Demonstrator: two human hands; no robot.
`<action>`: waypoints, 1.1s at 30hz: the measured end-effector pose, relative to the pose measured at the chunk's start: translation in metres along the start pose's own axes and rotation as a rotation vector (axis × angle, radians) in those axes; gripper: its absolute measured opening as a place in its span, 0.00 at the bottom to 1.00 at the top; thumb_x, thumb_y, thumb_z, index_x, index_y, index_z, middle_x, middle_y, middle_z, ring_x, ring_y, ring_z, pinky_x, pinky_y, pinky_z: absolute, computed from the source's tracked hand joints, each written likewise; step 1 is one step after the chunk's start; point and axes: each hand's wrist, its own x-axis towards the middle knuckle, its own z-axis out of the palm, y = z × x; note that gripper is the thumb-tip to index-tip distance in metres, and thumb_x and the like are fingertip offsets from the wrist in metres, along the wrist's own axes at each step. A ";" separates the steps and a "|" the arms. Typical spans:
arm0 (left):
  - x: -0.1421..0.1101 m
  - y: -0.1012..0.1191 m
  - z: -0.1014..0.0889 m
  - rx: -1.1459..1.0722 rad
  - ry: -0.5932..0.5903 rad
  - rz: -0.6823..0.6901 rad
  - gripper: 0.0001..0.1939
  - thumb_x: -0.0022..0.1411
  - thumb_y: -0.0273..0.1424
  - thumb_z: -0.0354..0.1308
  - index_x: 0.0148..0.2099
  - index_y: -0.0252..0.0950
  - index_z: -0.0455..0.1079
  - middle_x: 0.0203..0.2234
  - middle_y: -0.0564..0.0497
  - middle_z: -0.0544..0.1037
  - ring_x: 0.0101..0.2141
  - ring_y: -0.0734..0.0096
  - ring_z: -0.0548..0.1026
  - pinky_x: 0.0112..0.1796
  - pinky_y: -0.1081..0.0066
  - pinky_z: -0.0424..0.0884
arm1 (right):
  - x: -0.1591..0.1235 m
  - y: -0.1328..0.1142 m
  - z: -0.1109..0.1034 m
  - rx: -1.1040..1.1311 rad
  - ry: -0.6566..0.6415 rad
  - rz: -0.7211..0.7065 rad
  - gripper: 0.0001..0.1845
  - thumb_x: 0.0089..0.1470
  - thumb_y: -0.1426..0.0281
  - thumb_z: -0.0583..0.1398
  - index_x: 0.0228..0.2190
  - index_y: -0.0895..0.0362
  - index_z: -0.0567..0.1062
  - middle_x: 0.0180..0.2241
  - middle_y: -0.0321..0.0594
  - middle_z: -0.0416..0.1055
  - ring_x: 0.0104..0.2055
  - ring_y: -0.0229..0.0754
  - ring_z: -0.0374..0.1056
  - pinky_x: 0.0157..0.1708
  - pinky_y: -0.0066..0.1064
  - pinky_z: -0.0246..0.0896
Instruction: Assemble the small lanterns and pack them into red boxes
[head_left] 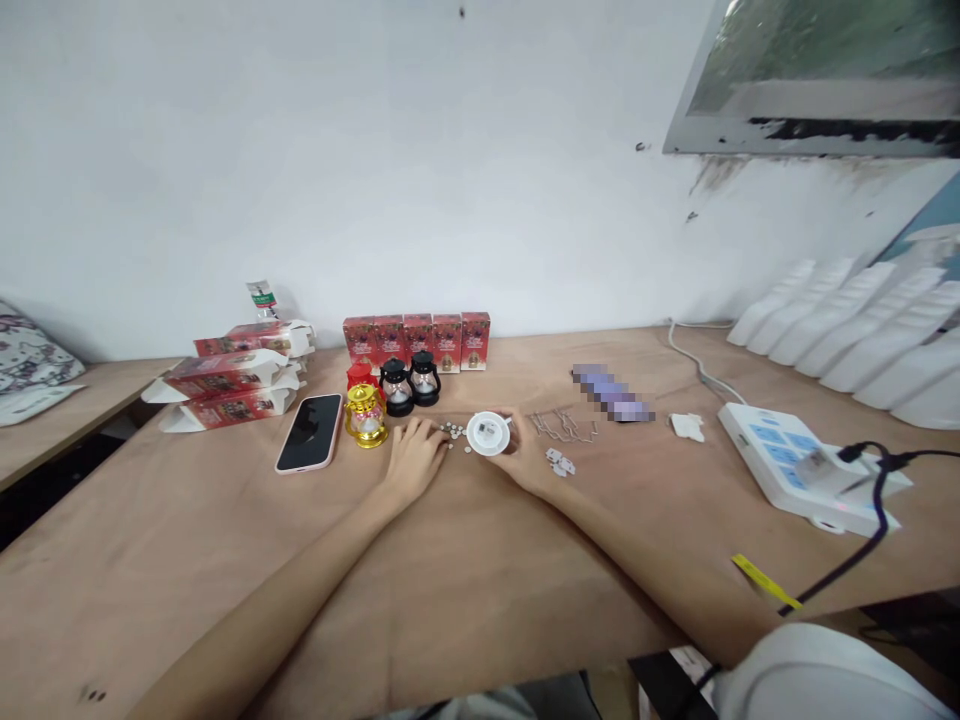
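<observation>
My right hand is wrapped around a small white lantern, its round underside turned up to the camera with an open battery recess. My left hand lies palm down on the table, fingers stretched out and holding nothing that I can see. Its fingertips are beside several small button cells between the two hands. Just left of that hand stand a gold lantern, a red lantern and two black lanterns. Small white covers lie right of my right hand, near several thin metal pieces.
Red boxes stand in a row by the wall; more open boxes are stacked left. A phone lies beside the gold lantern. On the right are a blurred purple item, a white power strip with cables, and a yellow strip.
</observation>
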 end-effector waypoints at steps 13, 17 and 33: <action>-0.005 0.000 0.003 -0.058 0.336 -0.017 0.12 0.68 0.27 0.41 0.37 0.34 0.65 0.30 0.48 0.74 0.30 0.69 0.70 0.30 0.69 0.56 | 0.000 -0.007 -0.002 -0.057 -0.090 -0.042 0.26 0.41 0.66 0.66 0.43 0.54 0.66 0.45 0.46 0.69 0.47 0.49 0.66 0.48 0.44 0.59; -0.012 0.014 -0.002 -0.151 0.552 0.115 0.12 0.69 0.30 0.41 0.37 0.35 0.64 0.29 0.50 0.73 0.30 0.71 0.70 0.31 0.70 0.58 | -0.001 -0.014 -0.002 -0.120 -0.123 -0.148 0.23 0.42 0.66 0.65 0.41 0.53 0.67 0.42 0.43 0.70 0.45 0.49 0.66 0.44 0.42 0.60; -0.016 0.041 -0.015 -0.052 0.632 0.173 0.10 0.68 0.29 0.46 0.36 0.35 0.66 0.28 0.49 0.73 0.30 0.68 0.65 0.31 0.69 0.55 | -0.006 -0.027 0.008 -0.120 -0.117 -0.185 0.20 0.46 0.62 0.63 0.41 0.53 0.67 0.40 0.43 0.69 0.43 0.47 0.66 0.42 0.40 0.61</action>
